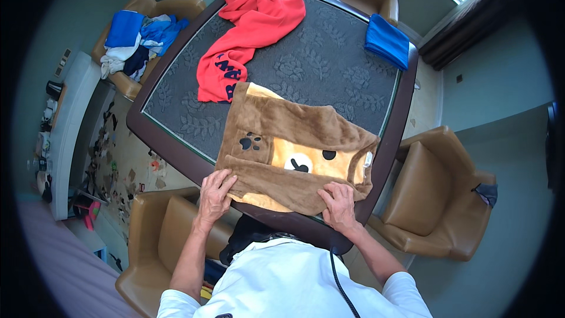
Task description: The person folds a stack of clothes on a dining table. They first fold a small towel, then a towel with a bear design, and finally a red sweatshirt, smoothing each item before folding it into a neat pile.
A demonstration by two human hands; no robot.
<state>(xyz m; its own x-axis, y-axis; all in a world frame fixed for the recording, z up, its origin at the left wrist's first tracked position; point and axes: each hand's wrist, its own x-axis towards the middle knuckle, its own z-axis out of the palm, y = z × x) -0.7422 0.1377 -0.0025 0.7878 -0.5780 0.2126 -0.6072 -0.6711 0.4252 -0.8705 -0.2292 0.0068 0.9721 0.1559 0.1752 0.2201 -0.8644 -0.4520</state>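
Grey patterned worktop w/ dark rim; tan armchairs around it, the far-L one bearing a clothes pile. Red garment lies bunched on far-L part of top, near end right up by the brown one's far-L corner. Folded blue cloth sits at far-R corner, well apart. Brown fleece garment w/ animal face is spread at worktop's near edge, collar to R, brown parts folded in, directly under both hands. L hand: fingers slightly bent on near-L corner. R hand: fingers part-spread, bent on near side, twd collar. Can't tell if either's pinching fabric.
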